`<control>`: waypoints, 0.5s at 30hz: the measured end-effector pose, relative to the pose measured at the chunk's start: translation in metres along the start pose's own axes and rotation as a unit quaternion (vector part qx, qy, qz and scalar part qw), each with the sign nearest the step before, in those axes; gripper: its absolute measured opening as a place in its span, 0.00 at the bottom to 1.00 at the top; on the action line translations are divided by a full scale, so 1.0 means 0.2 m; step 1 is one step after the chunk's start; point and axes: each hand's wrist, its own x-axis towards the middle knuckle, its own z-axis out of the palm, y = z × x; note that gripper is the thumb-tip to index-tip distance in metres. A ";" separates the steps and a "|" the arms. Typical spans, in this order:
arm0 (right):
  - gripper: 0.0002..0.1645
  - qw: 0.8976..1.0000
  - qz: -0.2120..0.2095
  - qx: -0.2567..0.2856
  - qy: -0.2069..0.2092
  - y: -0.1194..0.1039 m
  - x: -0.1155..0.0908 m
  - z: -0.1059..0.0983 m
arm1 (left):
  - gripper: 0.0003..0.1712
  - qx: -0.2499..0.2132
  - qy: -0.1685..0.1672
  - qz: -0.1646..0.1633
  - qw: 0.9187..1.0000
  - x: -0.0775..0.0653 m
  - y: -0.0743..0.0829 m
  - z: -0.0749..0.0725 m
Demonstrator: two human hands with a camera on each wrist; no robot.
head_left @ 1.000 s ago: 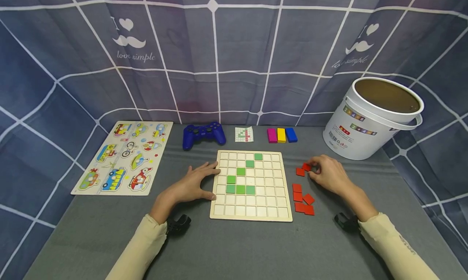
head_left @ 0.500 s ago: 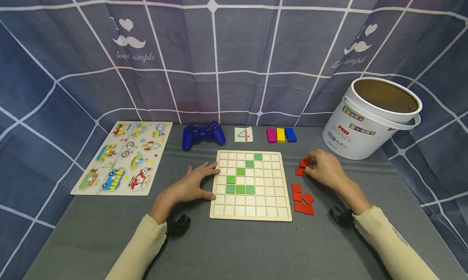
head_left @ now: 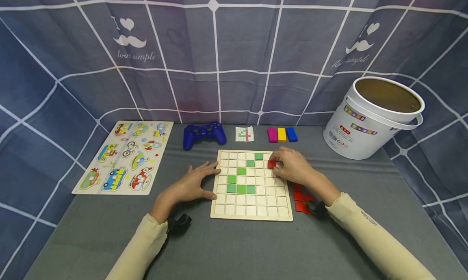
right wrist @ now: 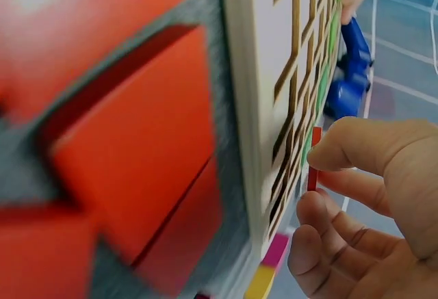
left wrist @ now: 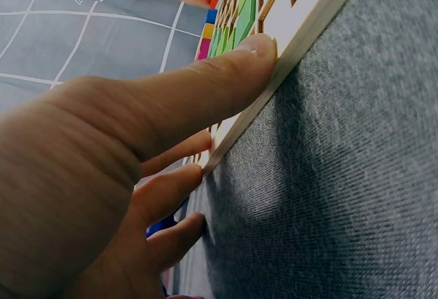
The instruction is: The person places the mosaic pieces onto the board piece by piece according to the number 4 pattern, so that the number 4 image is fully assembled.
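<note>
One red square tile point(head_left: 271, 164) is pinched in the right hand point(head_left: 294, 166), so the spread left hand point(head_left: 190, 185) should steady the wooden grid board point(head_left: 240, 210) below that pinch.

The person wears a pale cream, long fabric left sleeve point(head_left: 137, 249) and a matching right sleeve point(head_left: 380, 241), both slightly wrinkled. Dark lettering point(head_left: 368, 218), too tiny to read, runs along the right one. Beside the left cuff point(head_left: 156, 225) sits a black wrist device point(head_left: 178, 226) with a curved, hooked outline; a second black wrist device point(head_left: 317, 210), its details indistinct, sits by the right cuff point(head_left: 337, 200). The left hand point(head_left: 190, 183) and right hand point(head_left: 295, 166) are bare.
</note>
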 end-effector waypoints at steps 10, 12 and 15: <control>0.14 0.999 -0.046 -0.008 -0.027 -0.08 0.11 0.05 | 0.49 0.008 0.000 0.001 1.000 0.00 0.00 0.00; 0.14 0.999 -0.045 -0.009 -0.029 -0.09 0.12 0.06 | 0.49 0.011 0.001 0.002 1.000 0.00 0.00 0.00; 0.15 0.998 -0.043 -0.010 -0.034 -0.11 0.13 0.06 | 0.49 0.011 0.001 0.002 1.000 0.00 0.00 0.00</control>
